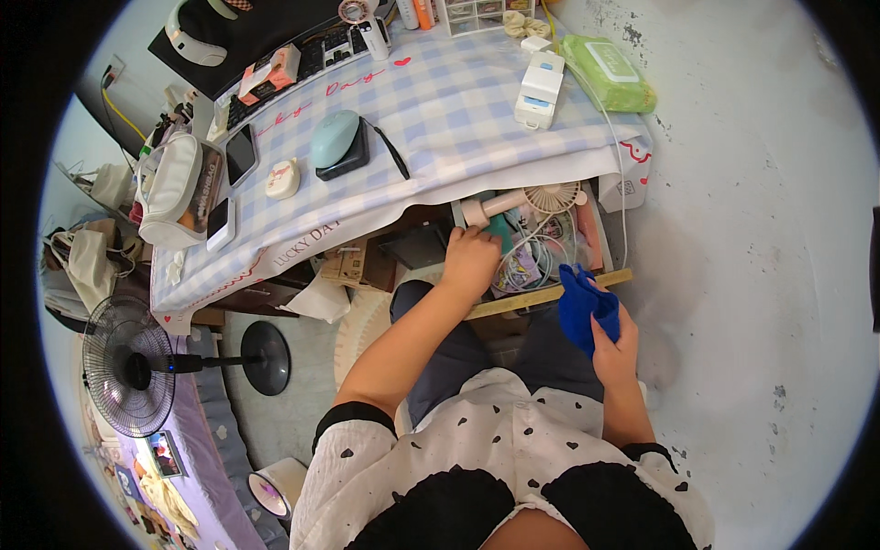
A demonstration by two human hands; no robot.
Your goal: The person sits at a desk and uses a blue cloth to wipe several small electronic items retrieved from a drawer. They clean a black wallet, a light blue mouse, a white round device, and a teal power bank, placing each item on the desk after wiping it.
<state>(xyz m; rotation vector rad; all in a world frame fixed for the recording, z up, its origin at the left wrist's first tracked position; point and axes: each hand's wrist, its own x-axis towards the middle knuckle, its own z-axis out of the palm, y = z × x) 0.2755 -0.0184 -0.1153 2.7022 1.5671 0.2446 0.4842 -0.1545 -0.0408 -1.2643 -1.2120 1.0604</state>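
My right hand (pixel 617 344) grips a folded royal-blue cloth (pixel 581 313) above the front right corner of an open desk drawer (pixel 522 302). My left hand (pixel 473 260) reaches to the drawer's left side, its fingertips beside the base of a pale pink handheld fan (pixel 505 204). Whether those fingers hold the fan or only touch it is hidden by the hand. The fan lies across the back of the drawer, its round grille to the right. In front of it are a coiled white cable (pixel 540 254) and a purple printed packet (pixel 519 271).
A blue checked cloth (pixel 440 103) covers the desk. On it lie a light blue mouse (pixel 335 139), phones (pixel 242 155), a white earbud case (pixel 282 179), a clear-sided wash bag (pixel 182 189) and green wipes (pixel 608 74). A white cable (pixel 622 185) hangs at right. A floor fan (pixel 130 368) stands left.
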